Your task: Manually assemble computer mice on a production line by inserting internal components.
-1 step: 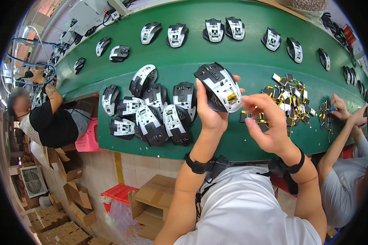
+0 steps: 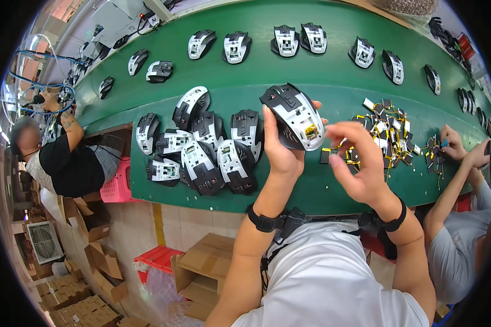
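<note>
Left hand point(image 2: 281, 155): fingers clamped round a black-and-white mouse shell point(image 2: 293, 116), held up off the green counter point(image 2: 311, 65) with its open underside turned toward the camera. Long axis of the shell runs from upper left to lower right. A small yellow part point(image 2: 311, 131) sits inside it near the lower-right end, the end closest to the other hand.

Right hand point(image 2: 357, 161): just beside the shell, to its right and slightly lower, not touching it as far as the view shows. Fingers are curled loosely with the thumb and forefinger tips close together near the shell's lower-right end; cannot tell whether anything is pinched between them. A small dark piece point(image 2: 325, 156) lies on the counter just below the gap between the two hands.

Relation noted: the shell's lower-right end points at the right hand, which is the nearer free hand; the left serves only as holder.

Outward: to the left, a heap of like mouse shells point(image 2: 202, 147), overlapping. To the right, a scatter of small parts with yellow wires point(image 2: 390, 128). Along the far side, single shells in a row point(image 2: 286, 39). Another person's hands point(image 2: 463, 150) work at far right; a third person in a black top point(image 2: 71, 163) sits at left.
</note>
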Tool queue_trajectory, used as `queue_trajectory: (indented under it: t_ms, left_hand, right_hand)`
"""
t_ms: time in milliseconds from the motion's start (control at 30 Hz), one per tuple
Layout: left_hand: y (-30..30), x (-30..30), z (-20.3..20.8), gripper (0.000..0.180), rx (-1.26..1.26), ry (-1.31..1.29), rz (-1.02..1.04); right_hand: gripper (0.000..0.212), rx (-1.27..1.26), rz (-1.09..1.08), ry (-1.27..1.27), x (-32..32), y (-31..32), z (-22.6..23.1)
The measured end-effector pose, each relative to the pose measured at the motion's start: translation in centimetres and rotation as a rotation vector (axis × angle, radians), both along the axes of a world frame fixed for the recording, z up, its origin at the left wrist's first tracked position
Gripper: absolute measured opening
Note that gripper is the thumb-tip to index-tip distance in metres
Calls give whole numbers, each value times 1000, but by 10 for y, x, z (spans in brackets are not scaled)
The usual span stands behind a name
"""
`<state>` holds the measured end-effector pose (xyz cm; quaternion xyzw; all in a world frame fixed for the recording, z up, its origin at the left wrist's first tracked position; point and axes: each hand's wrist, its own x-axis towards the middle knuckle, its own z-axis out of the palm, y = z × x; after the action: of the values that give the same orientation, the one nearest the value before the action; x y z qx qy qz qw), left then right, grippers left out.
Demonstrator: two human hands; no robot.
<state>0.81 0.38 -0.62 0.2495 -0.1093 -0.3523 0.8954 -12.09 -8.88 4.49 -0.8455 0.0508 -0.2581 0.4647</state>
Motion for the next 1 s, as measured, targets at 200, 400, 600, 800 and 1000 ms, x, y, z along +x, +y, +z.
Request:
queue_trajectory:
  t_ms: [200, 400, 600, 800, 1000]
  left_hand:
    - [-7, -12, -6, 65, 229, -616, 243]
    - [-11, -14, -5, 80, 278, -718, 138]
    - [-9, -11, -3, 70, 277, -657, -77]
    - [-7, -10, -4, 62, 266, -586, -118]
    - [-8, -13, -4, 52, 476, -709, -146]
  right_hand:
    - [70, 135, 29, 51, 22, -8, -1]
    - [60, 450, 100, 139, 44, -65, 13]
    - [62, 464, -432, 209, 108, -186, -11]
    - [71, -121, -714, 412, 140, -210, -47]
    - [70, -668, -683, 775, 141, -203, -30]
